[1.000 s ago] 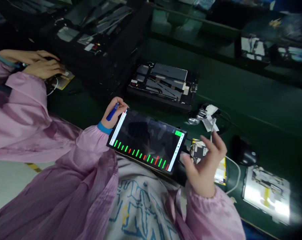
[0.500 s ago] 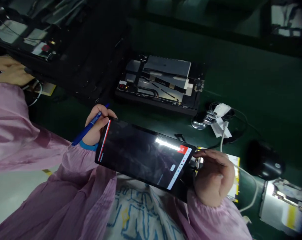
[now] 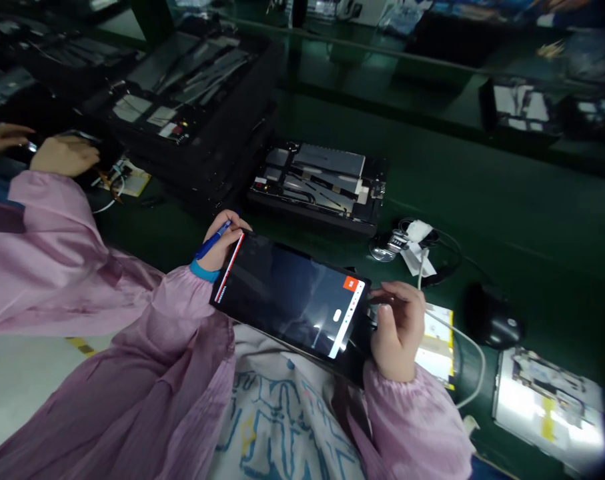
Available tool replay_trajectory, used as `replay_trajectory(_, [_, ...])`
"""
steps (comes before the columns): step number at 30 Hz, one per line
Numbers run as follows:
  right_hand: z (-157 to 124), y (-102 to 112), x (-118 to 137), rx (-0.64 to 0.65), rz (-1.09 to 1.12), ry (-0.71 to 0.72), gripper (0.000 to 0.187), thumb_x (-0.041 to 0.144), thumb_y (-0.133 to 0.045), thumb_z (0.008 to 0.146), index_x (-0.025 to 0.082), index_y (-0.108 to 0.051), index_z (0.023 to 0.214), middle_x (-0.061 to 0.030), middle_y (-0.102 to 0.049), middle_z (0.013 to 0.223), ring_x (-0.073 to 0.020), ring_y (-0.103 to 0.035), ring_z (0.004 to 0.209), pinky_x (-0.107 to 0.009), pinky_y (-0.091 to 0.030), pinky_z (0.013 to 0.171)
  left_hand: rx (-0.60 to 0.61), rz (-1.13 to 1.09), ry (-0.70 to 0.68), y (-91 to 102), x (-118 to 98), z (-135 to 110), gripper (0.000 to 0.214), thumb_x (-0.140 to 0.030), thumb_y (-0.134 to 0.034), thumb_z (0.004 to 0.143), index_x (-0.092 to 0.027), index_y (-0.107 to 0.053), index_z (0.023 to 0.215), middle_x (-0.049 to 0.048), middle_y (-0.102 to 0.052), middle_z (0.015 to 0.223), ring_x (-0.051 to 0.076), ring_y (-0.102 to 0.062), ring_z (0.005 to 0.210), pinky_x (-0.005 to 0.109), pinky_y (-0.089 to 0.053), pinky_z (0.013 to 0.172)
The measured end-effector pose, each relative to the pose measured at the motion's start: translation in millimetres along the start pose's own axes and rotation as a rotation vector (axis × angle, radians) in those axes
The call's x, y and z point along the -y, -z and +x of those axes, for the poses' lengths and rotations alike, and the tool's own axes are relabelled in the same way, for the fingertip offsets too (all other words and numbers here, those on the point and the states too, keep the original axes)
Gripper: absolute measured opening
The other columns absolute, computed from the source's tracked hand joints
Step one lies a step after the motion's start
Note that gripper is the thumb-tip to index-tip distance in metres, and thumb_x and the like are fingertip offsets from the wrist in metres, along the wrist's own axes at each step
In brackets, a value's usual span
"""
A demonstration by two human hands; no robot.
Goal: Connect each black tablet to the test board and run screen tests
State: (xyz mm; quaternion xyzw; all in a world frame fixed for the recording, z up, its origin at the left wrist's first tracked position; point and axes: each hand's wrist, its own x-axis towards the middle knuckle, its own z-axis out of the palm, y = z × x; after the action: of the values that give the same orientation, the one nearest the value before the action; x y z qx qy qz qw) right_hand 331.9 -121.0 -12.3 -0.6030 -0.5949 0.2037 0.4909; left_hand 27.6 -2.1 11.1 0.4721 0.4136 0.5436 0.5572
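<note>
Nearer the wearer than the open chassis point(image 3: 327, 177), left hand point(image 3: 219, 248): thumb and fingers closed on the far left corner of the lit tablet point(image 3: 287, 287), a blue pen point(image 3: 213, 241) tucked across them.
Right hand point(image 3: 399, 333): nearer than the chassis's right end, fingers loosely bent, thumb standing apart from them; whether the fingertips touch the tablet's edge, I cannot tell.
Tablet: on the wearer's side of the chassis, screen up, slightly aslant.
Handling: probably light and stiff, its glass smooth enough to slip and brittle if knocked or twisted.
Hold: best taken by the rims at both short sides, pressure kept off the glass.
Wrists: the left, in a blue band point(image 3: 205, 271), points toward the chassis; the right rises from a gathered pink cuff point(image 3: 393, 376), palm inward.
</note>
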Motion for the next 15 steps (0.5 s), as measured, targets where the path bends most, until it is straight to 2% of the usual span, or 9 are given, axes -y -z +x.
replay_trajectory(3, [0.2, -2.2, -1.0, -0.069, 0.079, 0.002, 0.026, 0.039, -0.050, 0.089, 0.022, -0.053, 0.108, -0.0070, -0.051, 0.101, -0.0215, -0.056, 0.088, -0.040, -0.048, 0.073, 0.019, -0.037, -0.005, 3.7, 4.5, 2.7, 0.033, -0.032, -0.075, 0.068, -0.019, -0.050, 0.083, 0.0019, -0.066, 0.076, 0.014, -0.060, 0.063, 0.024, -0.045, 0.057])
replay_trajectory(7, [0.2, -4.2, -3.7, -0.084, 0.109, -0.037, 0.027, 0.038, -0.056, 0.087, 0.023, -0.053, 0.110, -0.0060, -0.050, 0.105, -0.0191, -0.059, 0.085, -0.039, -0.050, 0.073, 0.019, 0.013, 0.005, 9.5, 9.6, 6.1, 0.026, -0.028, -0.073, 0.073, -0.018, -0.051, 0.084, 0.0014, -0.067, 0.077, 0.014, -0.061, 0.067, 0.024, -0.046, 0.061])
replay_trajectory(15, [0.9, -3.9, -7.9, -0.058, 0.083, -0.048, 0.030, 0.034, -0.062, 0.083, 0.024, -0.053, 0.110, -0.0064, -0.051, 0.106, -0.0190, -0.060, 0.087, -0.039, -0.052, 0.077, 0.015, 0.087, 0.031, 8.5, 8.2, 8.3, 0.021, -0.024, -0.068, 0.074, -0.019, -0.050, 0.083, 0.0006, -0.066, 0.078, 0.015, -0.061, 0.068, 0.026, -0.046, 0.063])
